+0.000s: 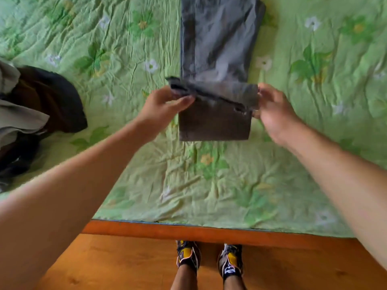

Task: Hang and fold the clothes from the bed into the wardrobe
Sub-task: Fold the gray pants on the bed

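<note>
Nearest, shoes (187, 253) are seen on the wooden floor (104, 264) against the bed frame (188, 231), and beyond them a wrinkled green flowered bedspread (188, 185) is spread. Mid-bed, grey trousers (215, 49) are laid lengthwise, the near end doubled back and pinched at its left corner by the left hand (165, 105) and at its right edge by the right hand (274, 116), the hands held apart across the cloth. Folding is judged to be in hand: next, the gripped end needs carrying farther up the legs with edges kept square, while a dark pile of clothes (37, 105) waits at left.
</note>
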The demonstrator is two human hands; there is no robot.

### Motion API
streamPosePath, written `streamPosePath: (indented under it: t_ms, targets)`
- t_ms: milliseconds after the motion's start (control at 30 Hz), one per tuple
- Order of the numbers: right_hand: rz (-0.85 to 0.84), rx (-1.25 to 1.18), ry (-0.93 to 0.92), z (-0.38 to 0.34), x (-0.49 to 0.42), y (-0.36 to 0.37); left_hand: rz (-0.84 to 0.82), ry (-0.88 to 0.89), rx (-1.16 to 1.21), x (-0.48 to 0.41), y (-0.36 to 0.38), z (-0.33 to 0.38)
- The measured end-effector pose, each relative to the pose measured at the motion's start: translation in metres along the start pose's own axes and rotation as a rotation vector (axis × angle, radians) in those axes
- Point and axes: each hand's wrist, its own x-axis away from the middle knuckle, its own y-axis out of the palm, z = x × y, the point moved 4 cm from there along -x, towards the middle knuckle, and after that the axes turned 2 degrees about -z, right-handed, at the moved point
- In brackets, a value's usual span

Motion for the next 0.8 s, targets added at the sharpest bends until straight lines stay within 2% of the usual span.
streamPosePath:
  t_ms: [67, 100, 167, 233, 300, 367, 433, 533, 667, 800]
  targets:
    - [-0.152, -0.322, 0.305, 0.016, -0.029, 0.012, -0.151, -0.288, 0.406, -0.033, 0.010, -0.017]
    - [-0.218, -0.385, 0.414, 0.031, -0.033, 0.018, -0.198, -0.400, 0.454, -0.037, 0.019, -0.029]
    - [-0.268, -0.283, 0.543, 0.065, -0.025, 0.030, -0.235, -0.557, 0.409, -0.024, 0.041, -0.059]
    - [-0.171, -0.141, 0.545, 0.092, -0.012, 0.028, -0.182, -0.581, 0.350, -0.003, 0.053, -0.084]
    - [-0.074, -0.074, 0.481, 0.105, -0.008, 0.024, -0.094, -0.507, 0.256, 0.010, 0.050, -0.101]
    - [-0.079, -0.034, 0.469, 0.105, -0.002, 0.024, -0.071, -0.440, 0.167, 0.021, 0.045, -0.105]
    - [-0.104, -0.019, 0.496, 0.108, 0.011, 0.026, -0.052, -0.479, 0.149, 0.034, 0.044, -0.111]
    - [-0.149, -0.043, 0.621, 0.119, 0.051, 0.031, -0.102, -0.600, 0.146, 0.067, 0.054, -0.123]
    - [-0.147, -0.113, 0.896, 0.148, 0.126, 0.029, -0.201, -0.750, 0.215, 0.140, 0.075, -0.138]
    - [-0.172, -0.176, 0.987, 0.161, 0.174, 0.032, -0.151, -0.839, 0.330, 0.189, 0.089, -0.148]
